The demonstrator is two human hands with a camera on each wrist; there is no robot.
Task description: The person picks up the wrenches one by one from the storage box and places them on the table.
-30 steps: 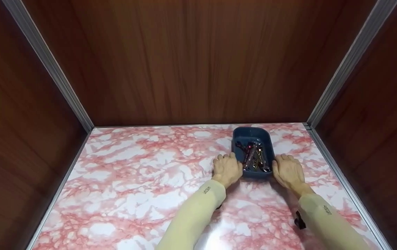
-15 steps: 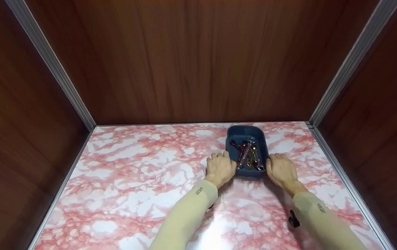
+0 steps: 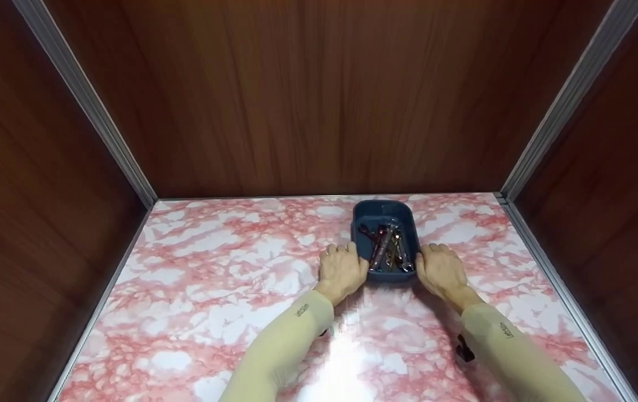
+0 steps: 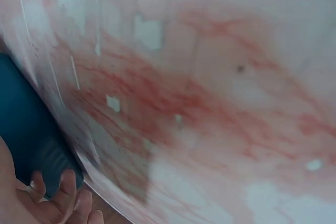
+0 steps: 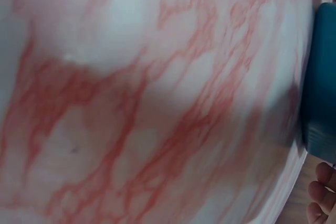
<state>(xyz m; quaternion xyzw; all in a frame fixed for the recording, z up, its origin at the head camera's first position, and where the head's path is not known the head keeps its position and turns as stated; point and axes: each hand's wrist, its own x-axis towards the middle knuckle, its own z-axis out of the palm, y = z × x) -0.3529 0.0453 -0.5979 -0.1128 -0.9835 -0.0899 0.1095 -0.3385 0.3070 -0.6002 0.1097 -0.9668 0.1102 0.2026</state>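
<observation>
A dark blue plastic bin stands on the table near the back wall, right of the middle. Several shiny wrenches lie in a loose pile inside it. My left hand grips its near left side, thumb at the rim. On the opposite side my right hand holds it, thumb against the near right edge. The left wrist view shows curled fingers at the blue bin wall. At the border of the right wrist view, fingertips appear beside the bin; the rest of that hand is hidden there.
The table has a red and white marbled top. Dark wood panels enclose it at the back and both sides, with metal rails along the edges. A bright reflection lies near the front middle.
Both hands and the bin have shifted left together across the table. The wrenches move along inside, and the hold on the bin looks the same. The head view has tilted slightly.
</observation>
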